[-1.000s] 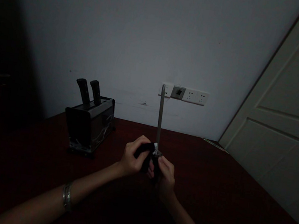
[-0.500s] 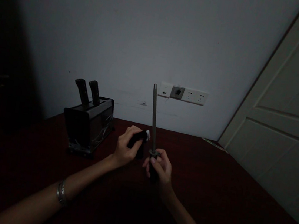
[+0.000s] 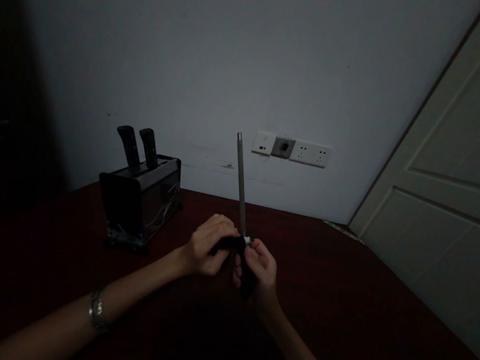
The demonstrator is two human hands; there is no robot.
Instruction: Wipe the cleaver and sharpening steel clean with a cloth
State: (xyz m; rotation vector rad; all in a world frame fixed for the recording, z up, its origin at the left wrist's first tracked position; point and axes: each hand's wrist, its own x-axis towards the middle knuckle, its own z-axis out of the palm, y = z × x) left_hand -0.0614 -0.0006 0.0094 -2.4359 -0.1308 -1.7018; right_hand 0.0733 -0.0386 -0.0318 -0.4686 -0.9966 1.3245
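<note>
My right hand is closed round the dark handle of a sharpening steel, whose grey rod points up and leans a little left. My left hand is closed on a dark-handled object with a pale end, probably a knife, and presses that end against the base of the rod just above the right hand. Any blade is too dark to make out. Both hands hover over the dark red table.
A black knife block with two dark handles sticking up stands on the table at the left, near the wall. Wall sockets sit behind the rod. A white door closes the right side. The room is dim.
The left hand moved away from the rod's base, up and left, then came back down to it. The rod has tilted further left, and the right hand keeps its grip.
</note>
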